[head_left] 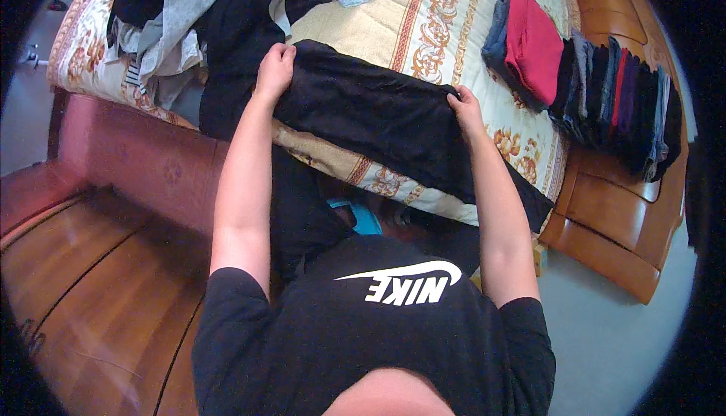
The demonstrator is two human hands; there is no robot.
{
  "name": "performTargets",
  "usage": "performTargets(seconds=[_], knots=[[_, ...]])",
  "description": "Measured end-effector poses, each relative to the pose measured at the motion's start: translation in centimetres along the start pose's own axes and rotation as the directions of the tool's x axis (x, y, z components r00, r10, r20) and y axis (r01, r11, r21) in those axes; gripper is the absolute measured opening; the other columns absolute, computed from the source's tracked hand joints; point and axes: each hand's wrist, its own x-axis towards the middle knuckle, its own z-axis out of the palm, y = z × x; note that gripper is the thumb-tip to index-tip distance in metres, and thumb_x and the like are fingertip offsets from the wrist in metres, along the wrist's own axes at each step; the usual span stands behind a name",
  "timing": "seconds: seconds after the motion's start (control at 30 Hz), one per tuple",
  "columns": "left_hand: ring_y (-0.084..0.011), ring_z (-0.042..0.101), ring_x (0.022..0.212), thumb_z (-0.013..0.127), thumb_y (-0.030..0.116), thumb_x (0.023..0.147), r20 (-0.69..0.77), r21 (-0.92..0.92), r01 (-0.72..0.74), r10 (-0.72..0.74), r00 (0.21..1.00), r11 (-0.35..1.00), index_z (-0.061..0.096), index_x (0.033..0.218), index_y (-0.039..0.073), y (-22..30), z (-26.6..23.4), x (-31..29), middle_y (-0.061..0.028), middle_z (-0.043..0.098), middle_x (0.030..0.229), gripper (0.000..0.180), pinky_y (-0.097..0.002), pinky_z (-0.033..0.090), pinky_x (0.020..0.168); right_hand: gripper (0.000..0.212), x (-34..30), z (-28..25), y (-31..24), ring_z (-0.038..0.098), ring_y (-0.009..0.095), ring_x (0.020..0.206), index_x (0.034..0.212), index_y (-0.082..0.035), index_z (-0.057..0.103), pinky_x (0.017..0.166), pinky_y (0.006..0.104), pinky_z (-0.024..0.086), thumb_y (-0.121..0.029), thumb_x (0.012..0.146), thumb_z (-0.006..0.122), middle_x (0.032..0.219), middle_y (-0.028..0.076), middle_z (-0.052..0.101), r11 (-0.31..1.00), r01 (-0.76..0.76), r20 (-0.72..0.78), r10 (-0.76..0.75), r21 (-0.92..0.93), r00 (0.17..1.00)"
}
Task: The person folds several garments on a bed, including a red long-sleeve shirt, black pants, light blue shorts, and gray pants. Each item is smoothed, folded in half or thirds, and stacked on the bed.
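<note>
Black trousers (363,106) lie stretched across the near side of a bed, their right end hanging toward the bed's front edge. My left hand (276,72) is closed on the upper edge of the black cloth, left of the middle. Farther right, my right hand (466,110) pinches the same upper edge between thumb and fingers. Between both hands the cloth lies fairly flat with a few creases. More black cloth spreads left and away from my left hand; I cannot tell where the trousers end there.
Loose grey and black clothes (178,30) are heaped at the far left of the bed's patterned cover (363,30). On the right stand a folded red garment (531,41) and a row of folded dark clothes (616,94), beside a wooden headboard (605,204). Wooden furniture (98,287) is at lower left.
</note>
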Motion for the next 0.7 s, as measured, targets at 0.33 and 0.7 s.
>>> performTargets(seconds=[0.33,0.7], knots=[[-0.0176,0.051,0.101,0.052,0.03,0.086,0.443,-0.571,0.36,-0.092,0.892,0.738,0.047,0.116,0.001,0.2,-0.4,1.4,-0.0091,0.054,0.111,0.043,-0.028,0.039,0.085,0.033,-0.4,1.1,1.4,0.054,0.016,0.09,0.108,-0.001,0.051,0.08,0.0262,0.042,0.002,0.076,0.058,0.098,0.008,0.059,0.993,0.102,-0.043,-0.105,-0.063,0.994],[-0.0124,0.053,0.083,0.066,0.019,0.075,0.603,-0.309,0.368,-0.118,0.789,0.877,0.055,0.091,0.007,2.1,0.5,6.6,-0.0006,0.057,0.086,0.023,-0.0275,0.043,0.074,0.031,-0.2,1.0,1.9,0.054,0.016,0.095,0.104,0.001,0.053,0.085,0.0265,0.04,0.001,0.074,0.058,0.099,0.006,0.058,0.993,0.099,-0.02,-0.101,-0.062,0.995]])
